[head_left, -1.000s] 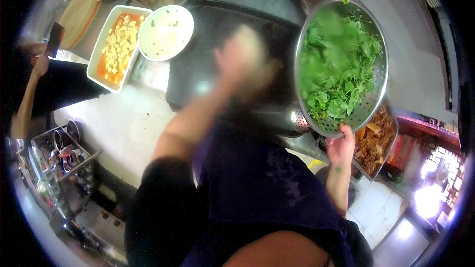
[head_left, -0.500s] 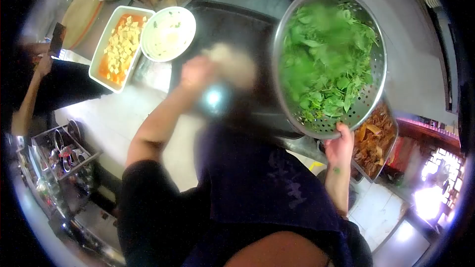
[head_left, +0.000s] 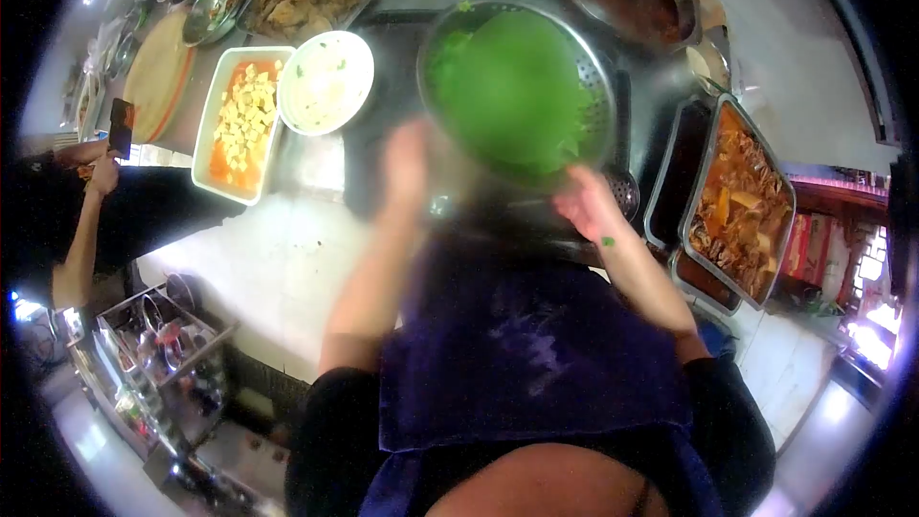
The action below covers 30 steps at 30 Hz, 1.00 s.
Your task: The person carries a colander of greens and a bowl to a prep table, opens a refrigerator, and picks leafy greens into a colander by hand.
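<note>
A perforated metal colander [head_left: 605, 124] heaped with leafy greens [head_left: 512, 86] is in front of me, above a dark tray; the greens are smeared by motion. My right hand [head_left: 586, 203] grips the colander's near rim, thumb at the edge. My left hand [head_left: 407, 168] is to the left of the colander, over the dark surface, and so blurred that its fingers do not show. A faint pale smear lies between it and the colander; I cannot make out what it is. Green bits stick to my right wrist.
On the left are a white tub [head_left: 198, 148] of cubed tofu in red liquid and a white bowl [head_left: 328, 83]. To the right stands a metal tray [head_left: 691, 201] of brown food. A co-worker's hand [head_left: 103, 172] holds a cleaver [head_left: 122, 126] near a round board [head_left: 158, 72].
The colander has moved left and lies lower, with my right hand still at its rim. My left hand, earlier on a pale blurred thing over the dark tray, has come nearer to me.
</note>
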Each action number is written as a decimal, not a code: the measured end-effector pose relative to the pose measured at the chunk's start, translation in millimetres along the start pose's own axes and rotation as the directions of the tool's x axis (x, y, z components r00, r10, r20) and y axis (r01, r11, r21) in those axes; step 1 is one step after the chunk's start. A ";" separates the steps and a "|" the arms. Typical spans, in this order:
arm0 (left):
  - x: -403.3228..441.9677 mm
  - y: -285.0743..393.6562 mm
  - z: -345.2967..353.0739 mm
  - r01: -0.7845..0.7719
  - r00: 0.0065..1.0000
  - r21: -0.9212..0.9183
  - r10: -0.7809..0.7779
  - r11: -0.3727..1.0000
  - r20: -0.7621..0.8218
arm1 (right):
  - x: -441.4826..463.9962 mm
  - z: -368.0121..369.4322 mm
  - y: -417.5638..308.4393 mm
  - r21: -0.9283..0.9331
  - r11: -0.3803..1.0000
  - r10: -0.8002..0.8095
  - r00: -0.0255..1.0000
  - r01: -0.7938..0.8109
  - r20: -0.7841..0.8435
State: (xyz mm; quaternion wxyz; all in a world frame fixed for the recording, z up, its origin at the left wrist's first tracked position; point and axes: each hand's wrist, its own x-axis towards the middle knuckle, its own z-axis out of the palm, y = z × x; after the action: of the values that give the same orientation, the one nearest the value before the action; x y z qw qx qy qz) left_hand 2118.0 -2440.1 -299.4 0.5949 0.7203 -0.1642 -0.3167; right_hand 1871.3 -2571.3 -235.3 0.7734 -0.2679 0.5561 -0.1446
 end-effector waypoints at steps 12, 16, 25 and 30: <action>-41.6 9.9 15.1 -0.114 0.984 -0.026 0.117 0.993 0.134 | -59.4 8.1 -13.5 -0.773 0.065 -0.104 0.775 0.631 0.624; -59.4 68.1 4.5 0.157 0.954 -0.078 -0.131 0.984 0.270 | -27.0 51.5 -42.0 -0.663 0.020 -0.652 0.512 0.748 0.558; -73.5 40.4 -2.2 -0.016 0.938 -0.139 0.063 0.990 0.341 | 59.4 111.6 -50.2 -0.387 -0.777 -0.320 0.217 0.497 0.922; -82.8 27.4 -4.2 0.038 0.940 -0.403 0.103 0.914 0.324 | 80.5 77.8 -72.6 -0.608 -0.748 -0.539 0.290 0.267 0.791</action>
State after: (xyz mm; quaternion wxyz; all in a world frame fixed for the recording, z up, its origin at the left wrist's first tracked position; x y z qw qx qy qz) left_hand 2062.8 -2392.7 -251.2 0.6986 0.5138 -0.2073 -0.4527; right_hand 1977.0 -2652.7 -238.0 -0.0670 -0.9672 0.2104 -0.1256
